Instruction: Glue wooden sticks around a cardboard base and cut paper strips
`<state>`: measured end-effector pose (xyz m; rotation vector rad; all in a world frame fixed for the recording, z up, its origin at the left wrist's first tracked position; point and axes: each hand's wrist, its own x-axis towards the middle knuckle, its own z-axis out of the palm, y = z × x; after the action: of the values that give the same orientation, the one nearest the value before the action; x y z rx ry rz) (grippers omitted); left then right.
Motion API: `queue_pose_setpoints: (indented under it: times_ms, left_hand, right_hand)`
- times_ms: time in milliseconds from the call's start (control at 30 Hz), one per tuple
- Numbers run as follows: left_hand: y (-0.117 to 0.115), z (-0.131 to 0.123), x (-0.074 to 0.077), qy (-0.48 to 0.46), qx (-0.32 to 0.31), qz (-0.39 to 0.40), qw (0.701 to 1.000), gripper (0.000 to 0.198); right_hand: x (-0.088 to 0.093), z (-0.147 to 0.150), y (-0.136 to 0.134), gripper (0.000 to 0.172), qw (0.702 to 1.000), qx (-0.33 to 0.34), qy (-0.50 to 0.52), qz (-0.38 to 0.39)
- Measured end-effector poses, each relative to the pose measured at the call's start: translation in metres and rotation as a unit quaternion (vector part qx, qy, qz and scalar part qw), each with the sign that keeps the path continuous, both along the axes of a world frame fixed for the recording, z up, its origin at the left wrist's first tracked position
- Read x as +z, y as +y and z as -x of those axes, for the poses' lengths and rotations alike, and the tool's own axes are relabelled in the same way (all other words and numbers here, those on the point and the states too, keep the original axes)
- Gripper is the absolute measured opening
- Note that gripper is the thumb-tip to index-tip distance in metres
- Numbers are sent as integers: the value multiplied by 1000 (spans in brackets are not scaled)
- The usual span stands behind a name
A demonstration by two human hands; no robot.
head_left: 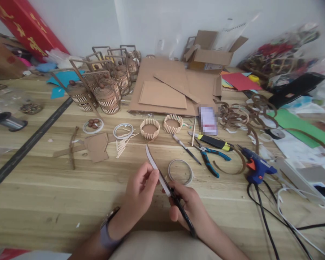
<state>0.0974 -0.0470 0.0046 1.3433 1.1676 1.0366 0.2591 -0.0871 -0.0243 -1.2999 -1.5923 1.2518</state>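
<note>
your left hand (141, 189) fingers pinch the thin strip (151, 160) just above the counter (56, 187) and your right hand (191, 207) fingers hold the scissors (188, 225) at its lower end, so pull the strip straight and make small slow snips.

My wooden top (43, 187) carries: cardboard sheets (162, 94), lidded baskets (107, 98), stick rings (150, 129). Also pliers (209, 159), glue gun (256, 167), tape ring (180, 172), loose sticks (123, 144), coloured paper (295, 122).

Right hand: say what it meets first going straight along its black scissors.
Right hand and its black scissors meet the white paper strip in the left hand; beyond, probably the left ring of short wooden sticks, depth unclear.
</note>
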Motion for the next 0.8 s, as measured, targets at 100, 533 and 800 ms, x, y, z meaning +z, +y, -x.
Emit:
queue_pose_setpoints:
  times_ms: [100,533,800]
  left_hand:
    - [-2,-2,-2,15,-15,-3,1000,33]
    - [-4,-2,-5,32,-11,-10,999,36]
    - [4,3,-6,-1,5,4,1000,46]
  right_hand:
    - [0,0,0,77,1000,-2,-9,-2]
    - [-2,2,0,75,999,-30,-17,-20]
    - [1,3,0,78,999,-24,-10,-21]
